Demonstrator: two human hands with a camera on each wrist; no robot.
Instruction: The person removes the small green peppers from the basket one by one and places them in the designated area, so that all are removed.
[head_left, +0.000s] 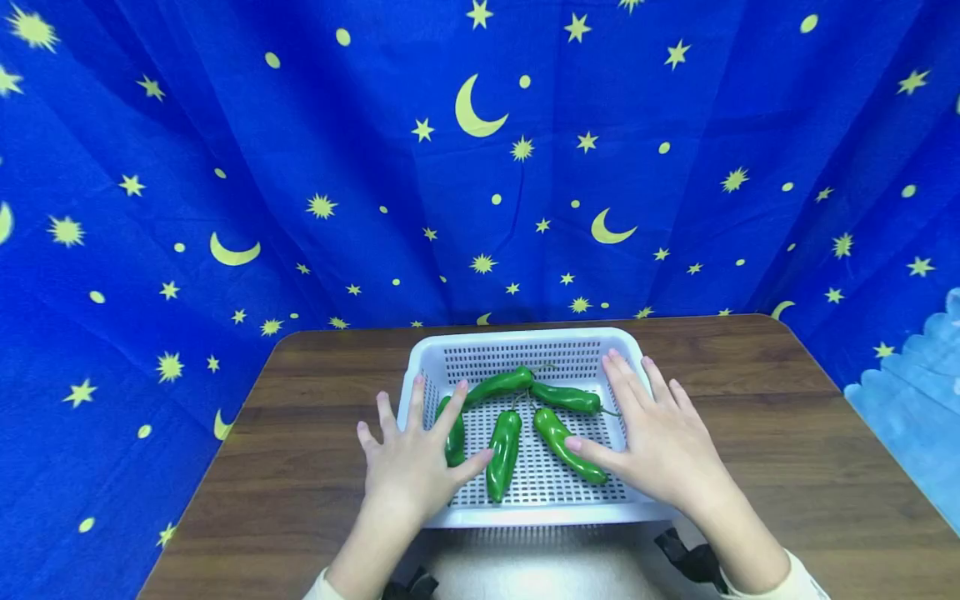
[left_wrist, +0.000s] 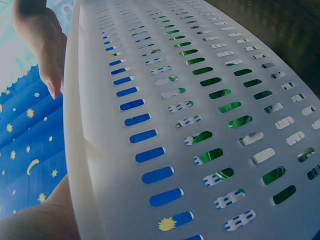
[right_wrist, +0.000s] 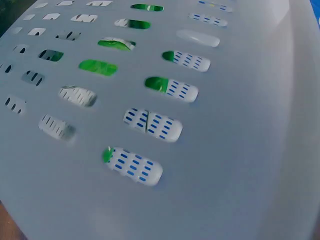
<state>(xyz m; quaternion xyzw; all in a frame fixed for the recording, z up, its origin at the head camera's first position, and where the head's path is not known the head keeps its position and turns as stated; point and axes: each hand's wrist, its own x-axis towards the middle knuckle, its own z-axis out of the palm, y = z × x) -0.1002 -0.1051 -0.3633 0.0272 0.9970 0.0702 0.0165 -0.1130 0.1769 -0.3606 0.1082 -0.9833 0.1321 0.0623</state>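
A white slotted plastic basket (head_left: 540,516) holds several glossy green peppers, among them an upright-lying one (head_left: 503,454) near the left thumb and a slanted one (head_left: 567,446) by the right thumb. My left hand (head_left: 411,467) spreads its fingers over the basket's left side. Over the right side is my right hand (head_left: 663,437), fingers extended and the thumb reaching above the slanted pepper. Neither hand grips anything; whether they touch the basket or peppers is unclear. Both wrist views face the basket wall (left_wrist: 100,160), with green showing through its slots.
The basket stands on a brown wood-grain table (head_left: 315,417), near its front edge. Behind hangs a blue curtain (head_left: 360,150) with yellow moons and stars. A light blue cloth (head_left: 915,417) is at the right.
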